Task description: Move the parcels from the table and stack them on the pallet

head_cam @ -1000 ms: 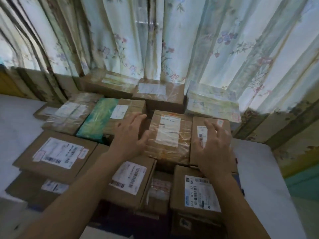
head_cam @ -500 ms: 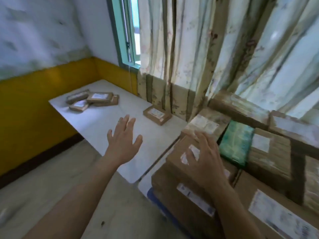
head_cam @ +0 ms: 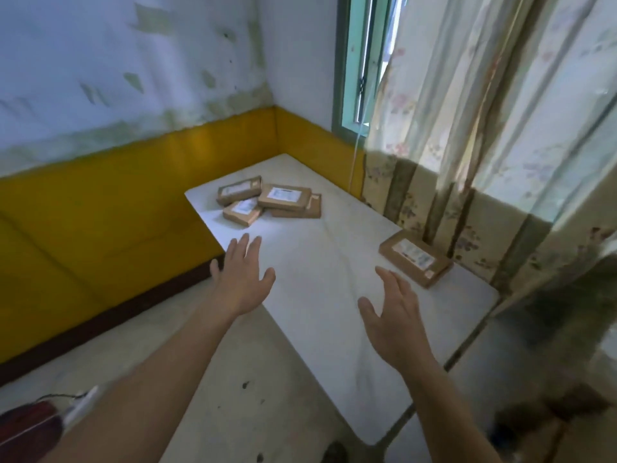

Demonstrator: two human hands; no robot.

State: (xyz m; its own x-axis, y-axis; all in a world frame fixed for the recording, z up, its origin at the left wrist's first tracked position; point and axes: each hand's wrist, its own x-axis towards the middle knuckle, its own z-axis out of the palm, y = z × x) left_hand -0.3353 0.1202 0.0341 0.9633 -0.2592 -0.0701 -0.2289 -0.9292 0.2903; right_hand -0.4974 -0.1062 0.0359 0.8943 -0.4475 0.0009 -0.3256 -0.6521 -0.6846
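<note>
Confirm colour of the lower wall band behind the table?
Mustard yellow lower wall band, seen in the head view.

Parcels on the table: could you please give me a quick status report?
Both hands, left and right, open and empty. Five parcels on table: cluster of four, single parcel. Nothing blocking.

- table (head_cam: 320, 295): white top, faint grey creases
- cluster of parcels (head_cam: 269, 205) at far end: brown cardboard, white labels with dark print
- single parcel (head_cam: 415, 257) near curtain: same brown, white label with a bit of blue print
- wall (head_cam: 133, 61): pale blue-white upper, patchy greenish-grey stains
- wall's lower band (head_cam: 100, 208): mustard yellow, dark brown skirting under it
- window frame (head_cam: 350, 61): teal green
- curtain (head_cam: 484, 111): off-white, sheer, faint pink/purple floral print; reads cream with dark brown vertical stripes low down
- floor (head_cam: 260, 379): light grey, few black specks
- object at bottom-left corner (head_cam: 26, 426): dark red, blurred, white cord across it
</note>
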